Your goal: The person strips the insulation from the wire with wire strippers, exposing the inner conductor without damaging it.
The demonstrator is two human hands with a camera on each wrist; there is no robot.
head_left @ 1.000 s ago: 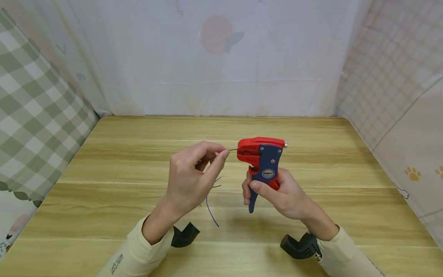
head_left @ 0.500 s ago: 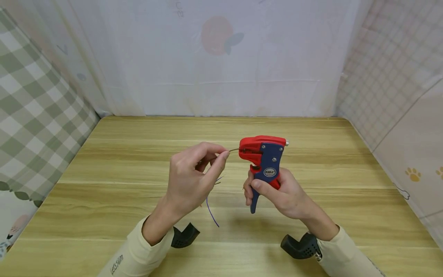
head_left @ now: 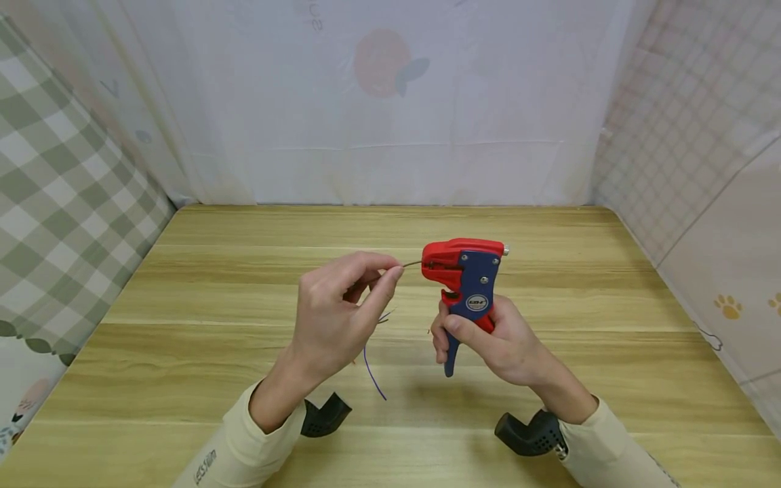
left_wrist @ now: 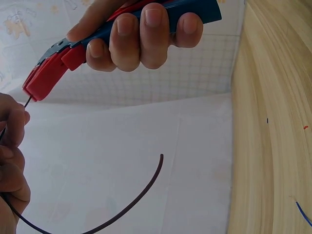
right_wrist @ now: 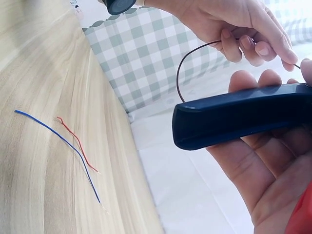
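Note:
My right hand [head_left: 488, 339] grips a red and blue wire stripper [head_left: 466, 271] by its handles, above the table. Between the thumb and forefinger of my left hand [head_left: 348, 305] is a thin brown wire [head_left: 412, 263]. One end of the wire reaches the front of the stripper's red head, where its tip is hidden. In the left wrist view, the loose end of the brown wire [left_wrist: 141, 196] curves away beneath the left hand. The right wrist view shows the blue handle [right_wrist: 234, 117] lying across my right hand's fingers.
A blue wire [right_wrist: 73, 146] and a shorter red wire [right_wrist: 75, 139], both with bare ends, lie on the wooden table [head_left: 244, 230]. Tiny blue and red scraps [left_wrist: 305, 127] lie there too. A white sheet [head_left: 488, 102] hangs behind the table, patterned cloths at both sides.
The wire stripper has shifted very slightly to the right and up, and its lower handle has swung a little to the right. The left hand stays almost still with the wire.

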